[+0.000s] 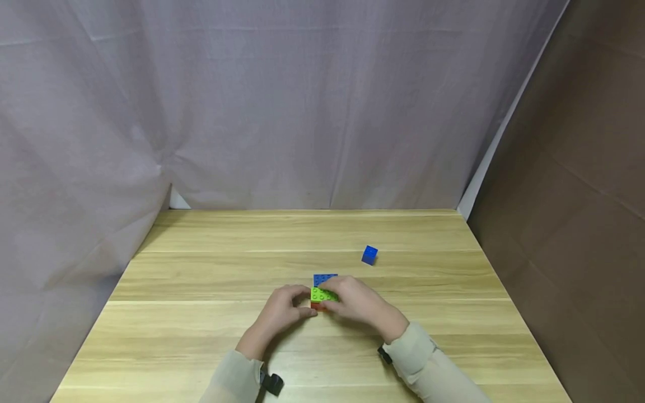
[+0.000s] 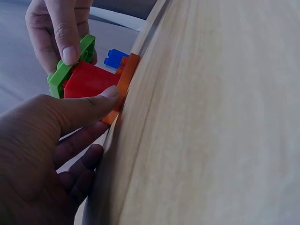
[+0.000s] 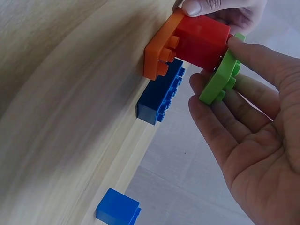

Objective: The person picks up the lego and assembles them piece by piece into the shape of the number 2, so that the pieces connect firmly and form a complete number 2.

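Note:
On the table stands a small stack: a flat orange toy brick [image 3: 161,47] at the bottom, a red brick [image 3: 201,41] on it, and a flat green brick [image 1: 322,294] on top. My left hand [image 1: 281,309] holds the stack low down, its thumb on the orange brick. From the other side my right hand [image 1: 360,302] pinches the green brick between thumb and fingers. In the wrist views the green brick overhangs the red one; whether they are fully joined I cannot tell.
Just behind the stack lies a long blue brick [image 3: 159,91], partly hidden in the head view by my right hand. Farther back and to the right sits a small blue brick [image 1: 370,255]. Grey cloth [image 1: 302,112] hangs behind the wooden table [image 1: 227,252].

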The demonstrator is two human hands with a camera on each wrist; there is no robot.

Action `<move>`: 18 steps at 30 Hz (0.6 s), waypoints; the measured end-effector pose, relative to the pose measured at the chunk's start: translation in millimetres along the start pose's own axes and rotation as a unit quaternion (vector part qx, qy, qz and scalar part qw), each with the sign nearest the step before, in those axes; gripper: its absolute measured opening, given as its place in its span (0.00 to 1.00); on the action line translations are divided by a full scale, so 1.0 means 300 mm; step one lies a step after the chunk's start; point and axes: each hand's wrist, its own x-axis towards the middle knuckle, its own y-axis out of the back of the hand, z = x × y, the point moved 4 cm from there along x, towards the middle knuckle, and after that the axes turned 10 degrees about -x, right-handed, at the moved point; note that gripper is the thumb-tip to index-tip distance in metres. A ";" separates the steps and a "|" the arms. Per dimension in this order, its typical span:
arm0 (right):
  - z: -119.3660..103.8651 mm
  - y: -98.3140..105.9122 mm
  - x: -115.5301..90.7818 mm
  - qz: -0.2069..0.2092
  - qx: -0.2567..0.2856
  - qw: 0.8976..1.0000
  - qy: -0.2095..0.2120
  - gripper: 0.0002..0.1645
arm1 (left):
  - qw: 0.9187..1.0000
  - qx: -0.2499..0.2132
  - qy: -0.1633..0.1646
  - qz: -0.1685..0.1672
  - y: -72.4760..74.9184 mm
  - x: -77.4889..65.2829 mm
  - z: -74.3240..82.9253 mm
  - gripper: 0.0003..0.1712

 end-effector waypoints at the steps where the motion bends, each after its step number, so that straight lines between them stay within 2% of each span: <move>1: 0.000 0.001 0.000 0.002 -0.001 1.000 0.002 0.19 | 1.000 0.005 -0.004 0.000 0.000 0.000 0.003 0.21; 8: 0.001 0.003 0.002 0.003 -0.005 1.000 0.002 0.18 | 0.999 0.032 -0.034 -0.004 0.002 -0.005 0.014 0.25; 18: -0.008 0.006 0.007 0.010 -0.021 0.999 0.027 0.16 | 0.998 -0.033 -0.052 0.007 0.016 -0.015 0.039 0.26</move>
